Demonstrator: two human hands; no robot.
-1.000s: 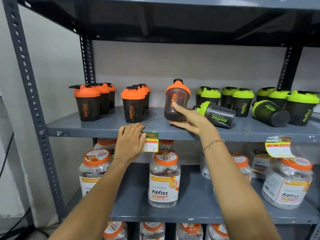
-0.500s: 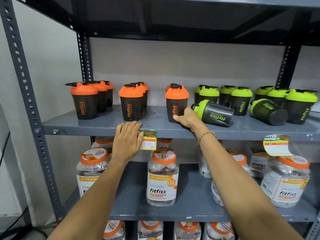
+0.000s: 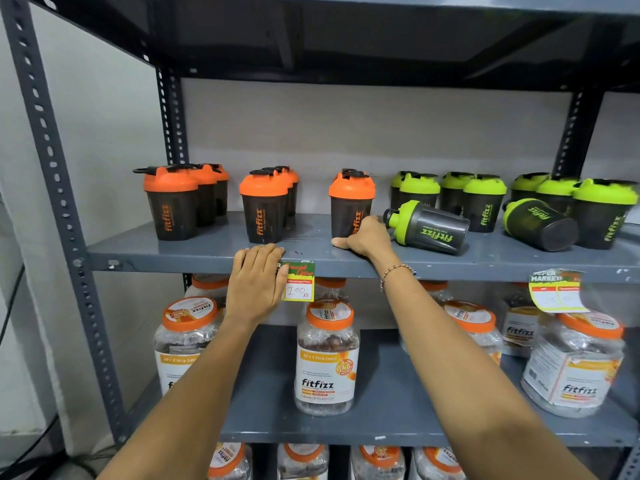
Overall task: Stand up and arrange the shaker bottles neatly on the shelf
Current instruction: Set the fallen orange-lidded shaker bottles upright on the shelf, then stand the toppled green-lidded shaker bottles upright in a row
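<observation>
On the grey metal shelf (image 3: 180,252) dark shaker bottles stand in rows, orange-lidded ones on the left (image 3: 171,202) and green-lidded ones on the right (image 3: 485,199). My right hand (image 3: 367,237) wraps the base of an upright orange-lidded shaker (image 3: 350,202) at mid-shelf, thumb lying on the shelf in front of it. Just right of that hand a green-lidded shaker (image 3: 429,230) lies on its side, lid toward my hand. A second green-lidded shaker (image 3: 540,225) lies tipped further right. My left hand (image 3: 256,285) rests flat on the shelf's front edge, holding nothing.
A price tag (image 3: 299,282) hangs on the shelf edge beside my left hand, another (image 3: 556,291) at the right. Clear fitfizz jars (image 3: 327,358) with orange lids fill the shelf below and the one under it. Perforated steel uprights (image 3: 55,188) frame the rack.
My right hand brought the tilted orange-lidded shaker down and stood it upright on the shelf, in front of another orange one. My left hand stayed on the shelf edge.
</observation>
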